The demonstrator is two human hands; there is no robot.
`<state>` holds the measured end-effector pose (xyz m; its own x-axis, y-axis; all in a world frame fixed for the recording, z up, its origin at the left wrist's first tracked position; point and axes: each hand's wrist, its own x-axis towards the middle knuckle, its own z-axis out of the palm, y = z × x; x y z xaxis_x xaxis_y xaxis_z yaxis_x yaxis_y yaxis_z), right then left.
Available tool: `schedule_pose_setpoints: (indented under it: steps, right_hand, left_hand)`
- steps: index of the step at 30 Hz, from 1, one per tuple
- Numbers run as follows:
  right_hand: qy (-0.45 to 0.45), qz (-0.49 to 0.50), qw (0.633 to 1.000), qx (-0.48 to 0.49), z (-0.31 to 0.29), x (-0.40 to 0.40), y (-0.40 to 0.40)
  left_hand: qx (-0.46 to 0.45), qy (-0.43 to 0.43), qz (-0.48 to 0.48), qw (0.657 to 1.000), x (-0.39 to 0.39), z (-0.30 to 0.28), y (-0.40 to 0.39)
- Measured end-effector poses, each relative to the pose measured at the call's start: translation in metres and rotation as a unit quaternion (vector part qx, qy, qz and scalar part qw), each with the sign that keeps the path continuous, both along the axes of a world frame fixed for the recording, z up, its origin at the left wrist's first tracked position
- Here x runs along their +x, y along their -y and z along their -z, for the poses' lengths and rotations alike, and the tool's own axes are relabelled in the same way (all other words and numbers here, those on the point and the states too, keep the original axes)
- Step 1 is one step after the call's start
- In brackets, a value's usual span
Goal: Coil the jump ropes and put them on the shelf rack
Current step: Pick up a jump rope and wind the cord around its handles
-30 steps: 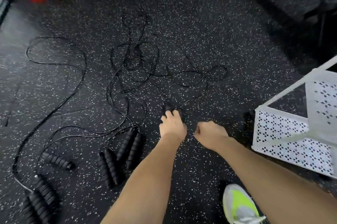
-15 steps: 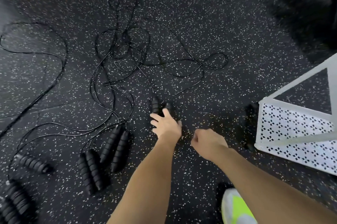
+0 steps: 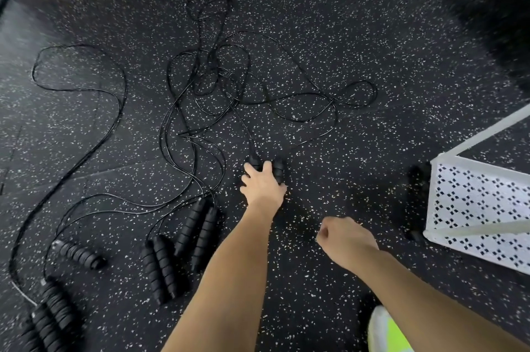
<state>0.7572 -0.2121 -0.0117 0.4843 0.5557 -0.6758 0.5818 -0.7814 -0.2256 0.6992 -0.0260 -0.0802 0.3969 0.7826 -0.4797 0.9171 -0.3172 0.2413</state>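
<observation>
Ropes everywhere on the speckled black floor (image 3: pixel 358 36), thin black cords (image 3: pixel 218 85) snarled in a loose tangle out in front. Left hand (image 3: pixel 263 186) is down on a pair of black handles (image 3: pixel 277 168) lying side by side, its fingers (image 3: pixel 249 168) curling over them, knuckles up; how firm the grip is underneath, cannot tell. Two cords run from those handles up into the tangle. Right hand (image 3: pixel 345 238) hangs apart, nearer the body, curled into a loose fist and holding nothing. Off to the left, two more pairs of ribbed foam handles (image 3: pixel 183 245) lie close together, a single handle (image 3: pixel 79 254) beside them, and another bunch (image 3: pixel 48 320) at the bottom-left edge, blurred. One long cord (image 3: pixel 94 90) snakes away on the far left. White perforated shelf rack (image 3: pixel 481 208) stands at the right, well apart from the ropes. A lime-and-white shoe (image 3: pixel 387 331) shows at the bottom.
</observation>
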Motion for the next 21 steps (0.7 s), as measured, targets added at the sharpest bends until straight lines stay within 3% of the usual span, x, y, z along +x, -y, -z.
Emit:
schedule_pose_setpoints:
  steps: [8,12,18,21]
  right_hand:
    - [0.017,-0.013,1.000,0.018,0.005,0.002,-0.017]
    - [0.029,-0.017,0.999,0.018,0.000,0.004,-0.020]
    - [0.078,-0.002,0.995,0.069,-0.055,0.007,-0.024]
    - [0.036,0.102,0.983,0.147,-0.105,0.004,-0.031]
  left_hand:
    - [0.004,0.014,-0.020,1.000,0.005,0.010,-0.002]
    - [-0.013,0.064,-0.044,0.997,-0.001,-0.005,-0.001]
    - [0.002,0.131,0.023,0.991,-0.017,-0.088,0.025]
    - [0.001,0.146,0.044,0.988,-0.026,-0.151,0.045]
